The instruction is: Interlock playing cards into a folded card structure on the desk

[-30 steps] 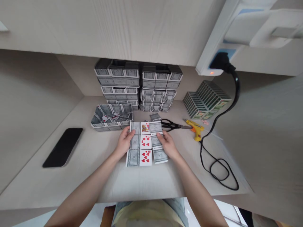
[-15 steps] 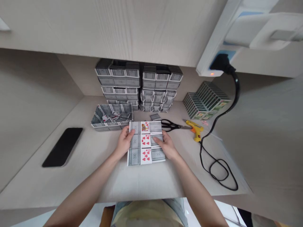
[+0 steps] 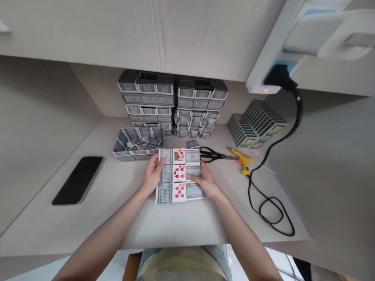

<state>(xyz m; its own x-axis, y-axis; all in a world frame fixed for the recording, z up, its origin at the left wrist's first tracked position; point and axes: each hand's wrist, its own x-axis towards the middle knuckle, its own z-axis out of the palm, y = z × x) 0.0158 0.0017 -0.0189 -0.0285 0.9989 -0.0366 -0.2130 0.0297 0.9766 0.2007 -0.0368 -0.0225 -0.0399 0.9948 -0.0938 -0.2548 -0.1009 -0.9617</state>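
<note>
Between my hands is a flat panel of joined playing cards (image 3: 166, 173), with grey patterned backs at both sides and a middle column of red heart faces. My left hand (image 3: 152, 171) grips its left edge, thumb on top and fingers underneath. On the right edge, my right hand (image 3: 207, 180) holds it the same way, its thumb reaching toward the middle column. Behind the panel's left corner stands an open box made of cards (image 3: 137, 157), with loose folded cards inside. Black-handled scissors (image 3: 211, 155) lie just beyond my right hand.
Stacked card boxes (image 3: 150, 98) and a second stack (image 3: 202, 102) fill the back. To the right are a yellow glue gun (image 3: 243, 160), a looping black cable (image 3: 271, 223) and green card packs (image 3: 252, 127). A phone (image 3: 77, 181) lies left. A shelf overhangs, with a power strip (image 3: 263, 74).
The card panel has shifted very slightly left. My right thumb has slid left across it toward the middle column. Both hands keep their hold.
</note>
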